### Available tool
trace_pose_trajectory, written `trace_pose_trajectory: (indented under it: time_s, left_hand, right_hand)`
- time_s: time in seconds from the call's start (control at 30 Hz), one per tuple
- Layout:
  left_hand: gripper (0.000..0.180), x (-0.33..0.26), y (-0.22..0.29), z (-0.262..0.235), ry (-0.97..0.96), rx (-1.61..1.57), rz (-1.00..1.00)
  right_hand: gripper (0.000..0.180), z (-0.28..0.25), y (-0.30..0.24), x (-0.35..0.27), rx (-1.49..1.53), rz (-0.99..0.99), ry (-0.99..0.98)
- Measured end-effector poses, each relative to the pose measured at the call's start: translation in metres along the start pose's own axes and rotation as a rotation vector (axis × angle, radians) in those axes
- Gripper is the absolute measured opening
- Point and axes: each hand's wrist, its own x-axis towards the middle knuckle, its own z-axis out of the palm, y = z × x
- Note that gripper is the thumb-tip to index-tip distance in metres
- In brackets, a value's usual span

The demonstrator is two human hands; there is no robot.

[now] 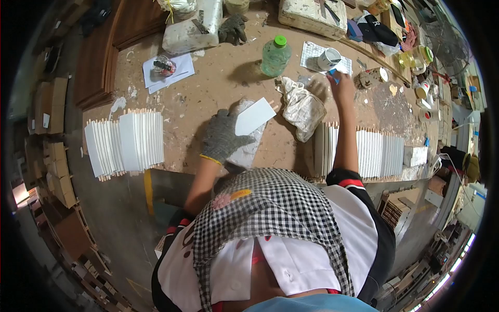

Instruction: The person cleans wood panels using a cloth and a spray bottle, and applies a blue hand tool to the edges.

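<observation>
My left hand (222,136), in a grey knit glove, grips a small white slat (254,117) with wooden dowel ends sticking out at its far right end. Beneath it lies a pale, stained block (248,151). At the far right, my bare right hand (341,82) is closed on a small blue tool (333,76), whose kind I cannot make out. Right beside its fingers, a white cup (329,59) stands on a patterned sheet (310,56). A crumpled whitish rag (302,110) sits between my hands.
Rows of white slats with dowel ends stand at the left (125,143) and the right (379,153). A green-capped bottle (276,57) stands mid-table. A jar (164,66) rests on white paper (185,66). Stained white blocks (195,28) and a dark glove (233,29) lie farther back.
</observation>
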Motion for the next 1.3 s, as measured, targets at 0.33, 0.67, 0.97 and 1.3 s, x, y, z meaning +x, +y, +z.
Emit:
trace_pose_trajectory:
  time_s: [0.33,0.67,0.97,1.3]
  left_hand:
    - [0.072,-0.027,-0.038,0.049,0.338,-0.118,0.127]
    - [0.057,-0.037,0.002,0.057,0.511,0.107,0.042]
    - [0.052,-0.064,-0.044,-0.019,-0.262,-0.565,0.358]
    - [0.056,-0.088,-0.048,-0.002,-0.613,-0.913,0.278]
  right_hand:
    - [0.045,-0.014,-0.096,-0.092,0.16,-0.092,-0.148]
    - [0.029,-0.002,-0.229,-0.094,0.252,-0.985,0.017]
    - [0.033,-0.064,-0.26,-0.108,0.337,-1.065,0.006]
    - [0.021,-0.079,-0.22,-0.075,0.425,-0.951,0.069]
